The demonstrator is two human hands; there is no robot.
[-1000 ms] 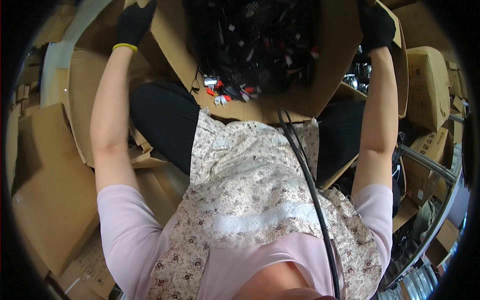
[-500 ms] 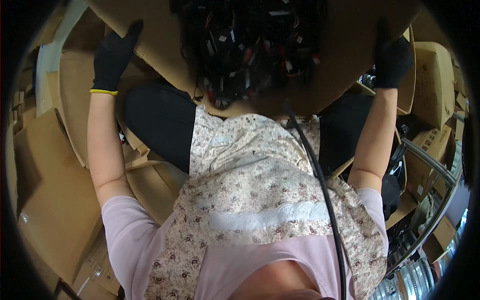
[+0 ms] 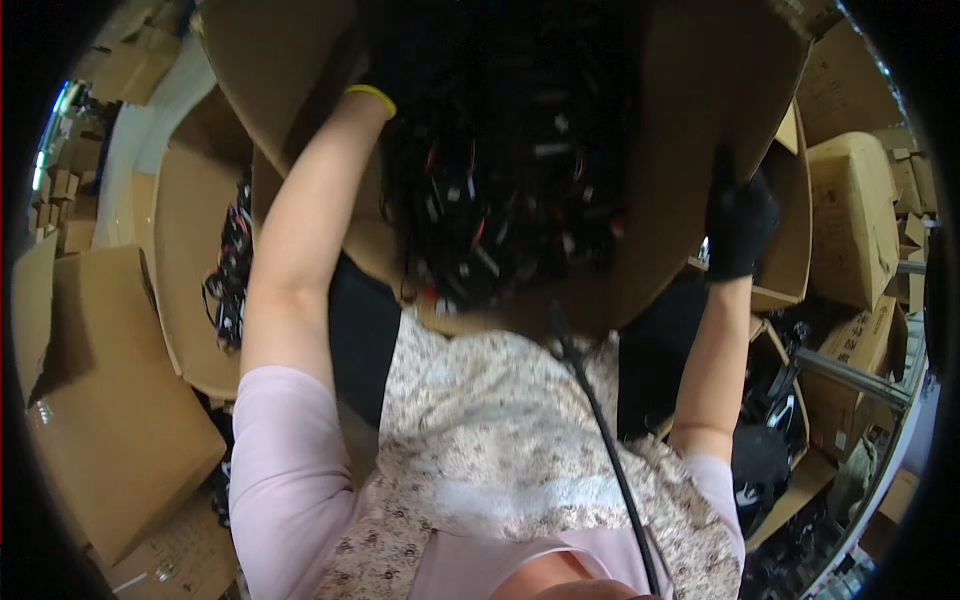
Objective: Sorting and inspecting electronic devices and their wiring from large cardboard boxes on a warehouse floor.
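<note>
Cardboard box [image 3: 675,200] of dark cables [image 3: 490,225]: your right hand [image 3: 742,225] clamps its right wall; your left hand [image 3: 390,75] is inside, grip hidden.

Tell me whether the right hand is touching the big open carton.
Touching: the head view shows the gloved right hand gripping the edge of the big open carton.

Left arm [image 3: 305,230] reaches forward and angles inward, left hand [image 3: 388,72] mostly lost in shadow. Right arm [image 3: 714,360] is kinda bent, right hand [image 3: 742,225] black-gloved, honestly can't tell how curled either is.
</note>
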